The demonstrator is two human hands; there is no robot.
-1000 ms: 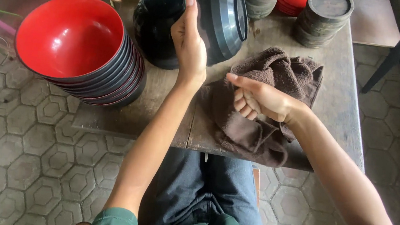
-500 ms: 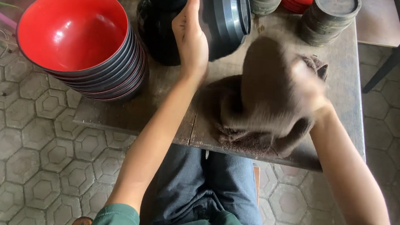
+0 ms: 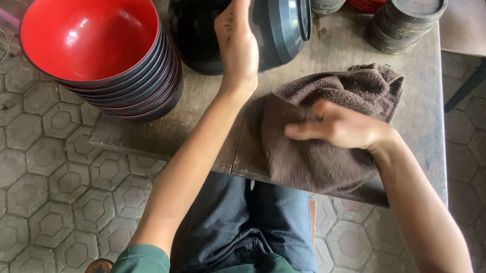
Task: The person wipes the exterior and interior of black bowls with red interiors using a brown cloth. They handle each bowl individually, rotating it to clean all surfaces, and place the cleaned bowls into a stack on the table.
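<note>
Lap: the person's knees in blue denim [image 3: 258,227] sit under the near edge of the weathered grey wooden table [image 3: 429,113], so anything sliding off that edge lands on them or on the hexagon-tiled floor [image 3: 24,192].

Cloth: the brown terry towel [image 3: 318,155] lies rumpled on the table's near right part, one side already at the table edge; a hard sweep towards the body could, I'd say, pull it off.

Right hand: the right hand [image 3: 339,127] lies flat on the towel with fingers stretched leftward, pressing rather than gripping, nothing closed in it.

Left hand: the left hand [image 3: 238,32] reaches further out, fingers open and upright against the tilted black plastic bowl [image 3: 278,15], steadying its outside; whether the thumb hooks the rim I cannot tell.

Bowl risk: that bowl stands on its side, leaning by a second glossy black bowl [image 3: 198,19]; held by an open palm only, it looks liable to roll or tip if the hand eases off.

Stack: the tall stack of red-inside, black-outside bowls [image 3: 95,39] sits at the left, overhanging the table's corner; a bump from the left elbow could topple it.

Far end: piles of dark round lids [image 3: 409,19] stand at the back, well apart from both hands.
</note>
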